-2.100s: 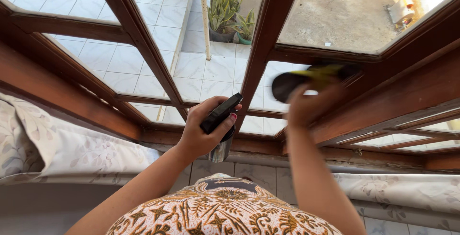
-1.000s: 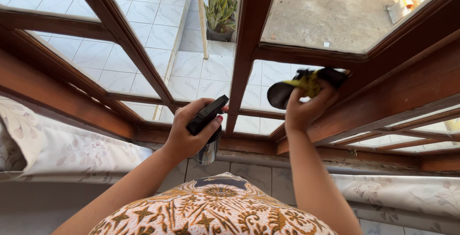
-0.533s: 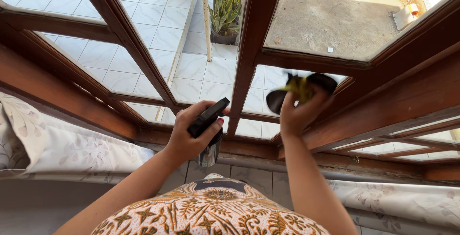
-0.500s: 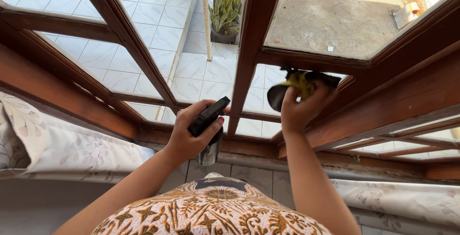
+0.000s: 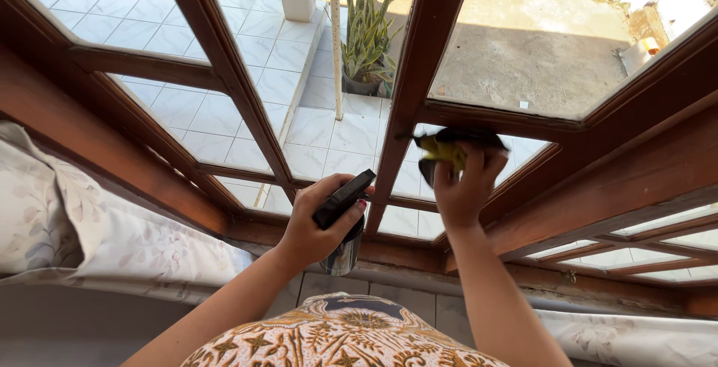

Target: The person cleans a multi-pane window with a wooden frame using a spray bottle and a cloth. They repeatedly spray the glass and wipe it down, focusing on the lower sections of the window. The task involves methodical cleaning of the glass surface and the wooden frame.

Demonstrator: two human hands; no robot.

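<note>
Cloth [image 5: 447, 150]: black and yellow, bunched, pressed flat against the lower pane just right of the window post [image 5: 419, 75]. Spray bottle [image 5: 342, 225]: black trigger head, shiny silver body, hanging upright just left of the post's base.

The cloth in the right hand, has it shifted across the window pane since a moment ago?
Yes. The black and yellow cloth in the right hand has slid left across the pane, away from the slanted right frame corner and closer to the upright wooden bar.

Potted spiky plant [image 5: 366, 38] outside on white tiled floor [image 5: 247, 60], floral curtain [image 5: 90, 232] lower left
</note>
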